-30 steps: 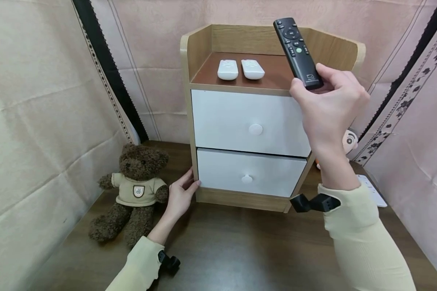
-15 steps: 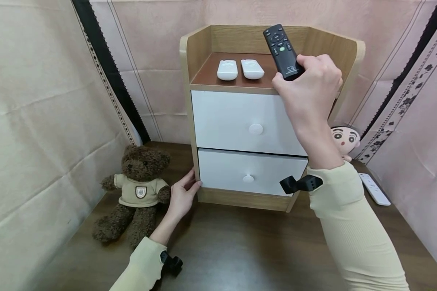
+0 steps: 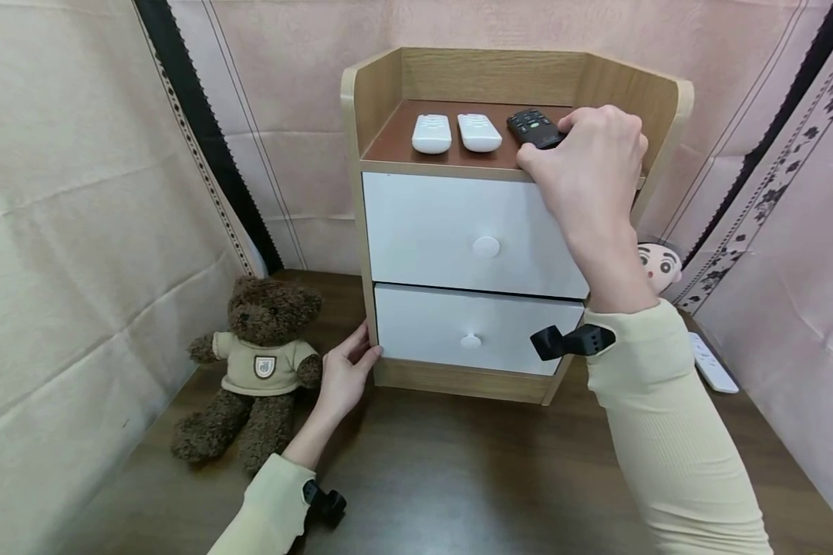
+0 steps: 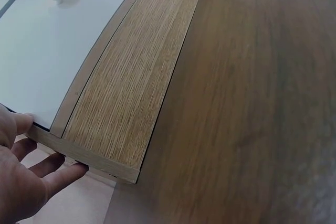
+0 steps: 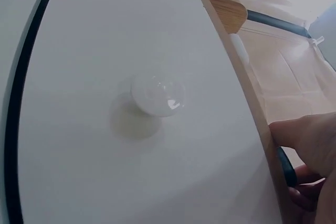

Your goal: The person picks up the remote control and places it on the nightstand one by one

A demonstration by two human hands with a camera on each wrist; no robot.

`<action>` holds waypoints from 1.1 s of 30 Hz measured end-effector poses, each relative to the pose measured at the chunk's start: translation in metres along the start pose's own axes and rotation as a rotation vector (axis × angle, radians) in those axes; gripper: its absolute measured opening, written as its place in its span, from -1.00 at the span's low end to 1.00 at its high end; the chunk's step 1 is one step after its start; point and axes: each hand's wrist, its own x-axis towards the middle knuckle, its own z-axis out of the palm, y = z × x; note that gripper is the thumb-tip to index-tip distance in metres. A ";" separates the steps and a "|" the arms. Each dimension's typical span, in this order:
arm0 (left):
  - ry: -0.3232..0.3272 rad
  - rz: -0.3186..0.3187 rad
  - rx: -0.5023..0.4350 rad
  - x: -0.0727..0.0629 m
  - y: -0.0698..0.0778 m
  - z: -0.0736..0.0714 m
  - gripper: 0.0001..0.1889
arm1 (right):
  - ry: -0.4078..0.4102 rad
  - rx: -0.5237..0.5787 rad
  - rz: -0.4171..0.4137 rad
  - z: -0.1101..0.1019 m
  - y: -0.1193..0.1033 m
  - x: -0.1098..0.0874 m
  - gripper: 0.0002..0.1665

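Note:
My right hand [image 3: 586, 166] grips the lower end of a black remote control [image 3: 534, 128] on the brown top of a small drawer cabinet [image 3: 458, 380]. The remote's upper end with its buttons shows; the hand covers the rest. To its left lie two white remotes, the nearer white remote [image 3: 480, 132] and the farther white remote [image 3: 432, 134]. My left hand [image 3: 345, 374] holds the cabinet's lower left edge, its thumb on the front and its fingers [image 4: 68, 177] along the side. In the right wrist view only a dark sliver of the black remote [image 5: 286, 166] shows.
A brown teddy bear [image 3: 267, 366] in a beige shirt sits left of the cabinet. Behind my right forearm are a doll's head [image 3: 659, 266] and another white remote [image 3: 713, 364]. Both drawers are closed, each with a round knob [image 3: 486, 247]. Raised boards edge the cabinet top.
My right hand has moved left with the black remote and lowered it from above the cabinet onto its top, tipping it flatter. My left hand stays at the cabinet's edge.

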 end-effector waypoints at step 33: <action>-0.003 -0.009 0.013 0.000 0.000 0.000 -0.41 | -0.046 -0.096 -0.139 -0.001 0.002 0.000 -0.35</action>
